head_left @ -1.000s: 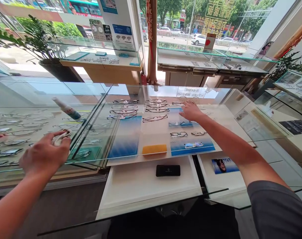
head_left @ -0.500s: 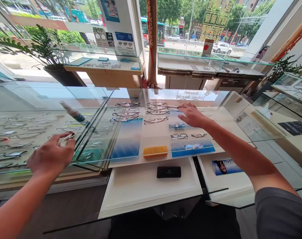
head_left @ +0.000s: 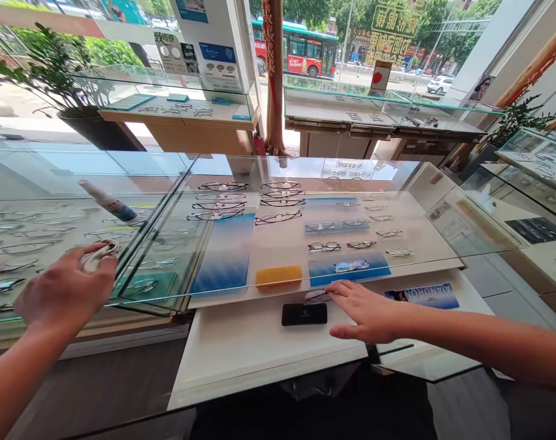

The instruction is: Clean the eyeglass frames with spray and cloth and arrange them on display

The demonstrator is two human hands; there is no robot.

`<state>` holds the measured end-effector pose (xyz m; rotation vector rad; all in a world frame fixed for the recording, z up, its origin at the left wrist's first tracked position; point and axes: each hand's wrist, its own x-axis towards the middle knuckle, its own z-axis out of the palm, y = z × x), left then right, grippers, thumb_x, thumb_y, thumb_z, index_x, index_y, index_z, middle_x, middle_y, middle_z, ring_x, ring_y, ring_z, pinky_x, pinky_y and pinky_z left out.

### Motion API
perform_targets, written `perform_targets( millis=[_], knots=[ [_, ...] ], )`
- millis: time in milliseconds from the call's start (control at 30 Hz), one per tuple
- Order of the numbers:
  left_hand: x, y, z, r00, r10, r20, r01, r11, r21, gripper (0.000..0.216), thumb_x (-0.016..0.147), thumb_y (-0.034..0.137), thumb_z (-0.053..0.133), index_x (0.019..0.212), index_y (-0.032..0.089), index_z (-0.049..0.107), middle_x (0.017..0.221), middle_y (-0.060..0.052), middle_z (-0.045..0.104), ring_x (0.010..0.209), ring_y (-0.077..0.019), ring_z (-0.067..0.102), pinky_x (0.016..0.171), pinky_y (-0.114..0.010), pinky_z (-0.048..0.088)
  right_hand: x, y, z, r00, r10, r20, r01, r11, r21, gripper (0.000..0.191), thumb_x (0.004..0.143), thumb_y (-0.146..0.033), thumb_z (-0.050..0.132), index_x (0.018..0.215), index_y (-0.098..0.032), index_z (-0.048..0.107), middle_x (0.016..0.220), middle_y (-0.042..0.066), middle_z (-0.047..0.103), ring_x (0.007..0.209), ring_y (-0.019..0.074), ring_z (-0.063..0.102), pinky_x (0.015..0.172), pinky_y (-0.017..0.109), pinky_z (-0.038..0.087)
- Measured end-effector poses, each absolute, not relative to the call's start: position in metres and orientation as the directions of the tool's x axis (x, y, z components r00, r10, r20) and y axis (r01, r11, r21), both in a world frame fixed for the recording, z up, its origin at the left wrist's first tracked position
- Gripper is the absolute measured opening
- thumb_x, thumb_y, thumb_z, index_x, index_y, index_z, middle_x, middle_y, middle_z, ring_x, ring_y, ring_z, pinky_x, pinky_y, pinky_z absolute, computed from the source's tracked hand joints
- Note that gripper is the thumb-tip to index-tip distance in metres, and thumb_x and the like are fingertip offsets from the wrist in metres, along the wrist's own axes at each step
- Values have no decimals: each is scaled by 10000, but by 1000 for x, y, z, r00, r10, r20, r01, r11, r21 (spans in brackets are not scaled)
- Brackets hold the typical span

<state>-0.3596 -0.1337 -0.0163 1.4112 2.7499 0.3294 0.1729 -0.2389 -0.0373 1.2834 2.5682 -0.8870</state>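
On the left side of the glass counter [head_left: 168,298], my left hand [head_left: 67,284] is closed around a bunched whitish cloth [head_left: 99,255]. A white bottle with a printed label [head_left: 107,200] appears just beyond that hand. My right hand [head_left: 369,311] is palm down near the counter's front edge, thumb held apart from the fingers. At its fingertips is a pair of eyeglasses [head_left: 316,296]; the exact grip is partly hidden. Right below these glasses lies a black glasses case [head_left: 304,314] in the pulled-out white drawer [head_left: 241,354].
Rows of eyeglasses [head_left: 278,217], an orange case [head_left: 278,276] and blue cards [head_left: 225,253] fill the display. A second open drawer holds a blue printed leaflet [head_left: 431,296]. Farther back are more glass showcases [head_left: 177,110], a potted plant [head_left: 53,85] and a wooden post [head_left: 273,79].
My right hand has come back toward me from the rear rows to the front edge, the eyeglasses travelling at its fingertips. The left hand still holds the cloth; the view has shifted slightly.
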Motion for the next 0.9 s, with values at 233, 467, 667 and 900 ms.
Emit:
perform_targets(
  millis=[233,467,667,900],
  knots=[
    [-364,-132,-19,-607,792,59,787,589,184,751,956,712,396,1523,276,626,1309,-229,730,1248,-475,680,1009,-621,556,184,-110,-148,-513,857,-40,856,509,-91,908,1047,-657,500,1678,-19,362,1756,271,343,1653,435,250,1346,569,228],
    [-371,-129,-21,-624,778,68,780,616,107,777,950,737,341,1509,282,631,1193,-205,747,1126,-457,706,929,-594,587,177,2,-183,-390,920,26,921,390,13,876,1064,-676,383,1681,-54,363,1782,213,325,1659,412,228,1351,539,177],
    [-374,-131,-22,-653,753,83,756,644,117,789,916,800,330,1467,338,656,940,-114,719,862,-394,677,821,-549,598,176,68,-195,-372,927,52,928,372,9,855,1082,-652,276,1647,-26,424,1786,200,324,1668,412,179,1355,536,125],
    [-385,-133,-30,-666,738,109,745,651,146,849,888,900,278,1450,394,665,841,-71,644,639,-345,575,676,-479,527,184,115,-209,-379,924,50,925,379,13,847,1067,-642,343,1636,-23,453,1753,209,391,1645,420,237,1352,532,106]
  ],
)
